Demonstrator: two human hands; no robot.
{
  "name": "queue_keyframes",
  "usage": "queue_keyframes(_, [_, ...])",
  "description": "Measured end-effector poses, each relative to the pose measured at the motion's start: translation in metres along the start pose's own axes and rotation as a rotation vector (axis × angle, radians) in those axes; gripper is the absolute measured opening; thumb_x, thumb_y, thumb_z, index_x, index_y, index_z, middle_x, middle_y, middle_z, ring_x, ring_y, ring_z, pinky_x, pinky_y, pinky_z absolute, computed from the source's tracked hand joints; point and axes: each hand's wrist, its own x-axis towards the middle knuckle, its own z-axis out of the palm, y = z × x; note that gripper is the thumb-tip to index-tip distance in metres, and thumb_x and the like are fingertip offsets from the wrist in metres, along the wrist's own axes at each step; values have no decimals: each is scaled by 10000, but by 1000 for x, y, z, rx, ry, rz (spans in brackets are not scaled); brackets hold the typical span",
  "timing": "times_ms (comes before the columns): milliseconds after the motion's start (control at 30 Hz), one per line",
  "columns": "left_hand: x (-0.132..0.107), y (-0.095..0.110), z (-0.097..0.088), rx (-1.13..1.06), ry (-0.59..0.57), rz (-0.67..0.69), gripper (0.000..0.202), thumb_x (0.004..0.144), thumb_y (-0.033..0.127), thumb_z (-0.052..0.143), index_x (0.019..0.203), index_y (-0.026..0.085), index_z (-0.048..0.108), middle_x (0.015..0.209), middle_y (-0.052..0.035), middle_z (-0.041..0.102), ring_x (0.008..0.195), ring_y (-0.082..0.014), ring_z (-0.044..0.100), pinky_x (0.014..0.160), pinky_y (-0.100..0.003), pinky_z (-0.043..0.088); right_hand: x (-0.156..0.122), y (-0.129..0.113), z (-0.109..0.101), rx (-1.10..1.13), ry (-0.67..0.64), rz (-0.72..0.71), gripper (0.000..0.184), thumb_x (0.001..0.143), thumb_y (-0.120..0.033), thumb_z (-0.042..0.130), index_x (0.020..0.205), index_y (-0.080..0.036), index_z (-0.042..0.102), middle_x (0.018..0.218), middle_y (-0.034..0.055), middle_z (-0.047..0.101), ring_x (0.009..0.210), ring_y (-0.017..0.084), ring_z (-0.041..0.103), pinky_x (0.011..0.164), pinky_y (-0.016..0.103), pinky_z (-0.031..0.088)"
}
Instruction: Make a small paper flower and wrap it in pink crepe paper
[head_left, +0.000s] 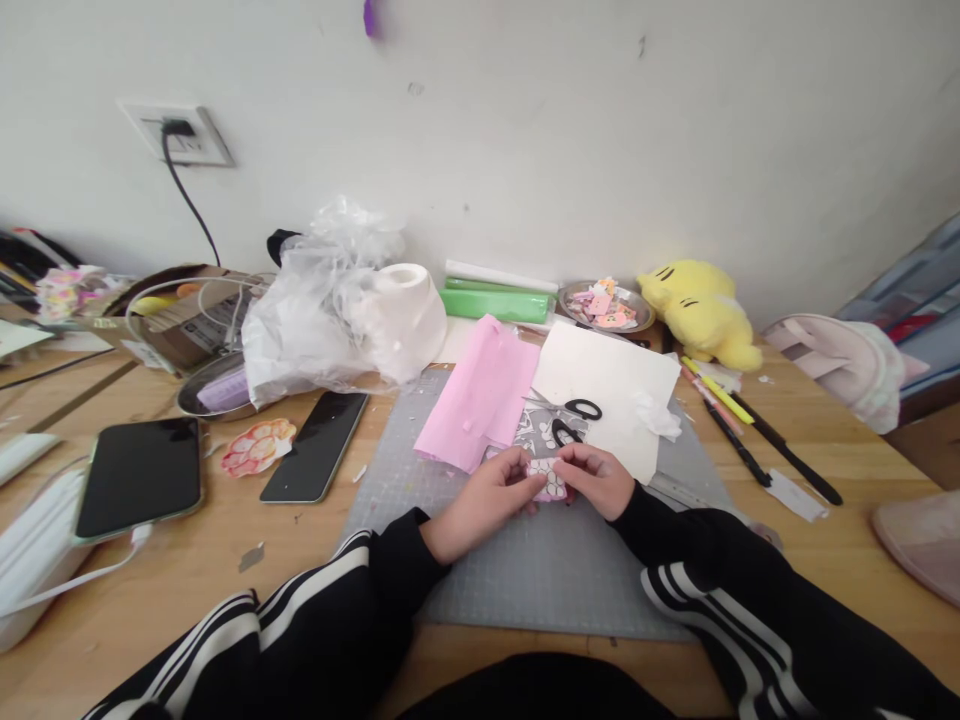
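Between my two hands is a small pink-and-white piece with black outlined round shapes (550, 482), perhaps paper; its material is hard to tell. My left hand (491, 500) pinches its left side, thumb on top. On the other side, my right hand (598, 478) grips the upper right corner with fingers and thumb. Just beyond the hands lie black-handled scissors (583, 409), partly over a white sheet (607, 380) and small white cut-out scraps (534, 430). A pink sheet (480, 395) rests to the left of the scissors. Under all this is a grey cutting mat (555, 580).
Left of the mat are a dark phone (315, 450), a second phone with a cable (141, 475) and a plastic bag (307, 310) beside a paper roll (405, 320). At the back right stand a metal dish (640, 315) and yellow plush toys (705, 310); pens (720, 390) lie nearer.
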Motion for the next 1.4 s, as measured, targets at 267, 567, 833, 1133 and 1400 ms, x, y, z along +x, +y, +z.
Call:
queue_keyframes(267, [0,2,-1,-58,33,23,237,713,339,541,658,170,384,537,60,465,443,-57,450,432,-180,320,-2,-2,0,-46,-33,19,289,569,-397,623,626,-140,505,443,-54,498,396,52,453,409,188,381])
queue_keyframes(567, [3,-1,-4,-79,86,27,204,740,305,519,668,172,382,457,70,459,396,-52,421,405,-165,306,1,4,-6,-32,-15,-53,240,651,-366,578,683,-137,512,476,-47,516,418,60,482,418,189,412])
queue_keyframes(833, [6,-4,-6,-94,58,18,224,696,272,568,835,171,425,567,66,487,434,-52,459,420,-171,318,1,7,-7,-33,-42,-55,231,661,-367,563,673,-142,508,464,-45,515,402,59,472,402,184,400])
queue_keyframes(1133, [4,-4,-4,-64,60,-11,221,676,281,583,733,171,401,565,71,465,438,-44,448,434,-170,321,2,2,-1,-13,0,-32,243,600,-373,589,642,-153,494,442,-57,487,388,59,451,383,187,385])
queue_keyframes(1400, [4,-4,-3,-44,56,-2,213,690,280,574,703,169,393,552,73,445,445,-45,440,438,-167,311,0,1,0,-51,-34,1,260,584,-377,601,651,-150,494,445,-58,480,400,54,437,393,179,367])
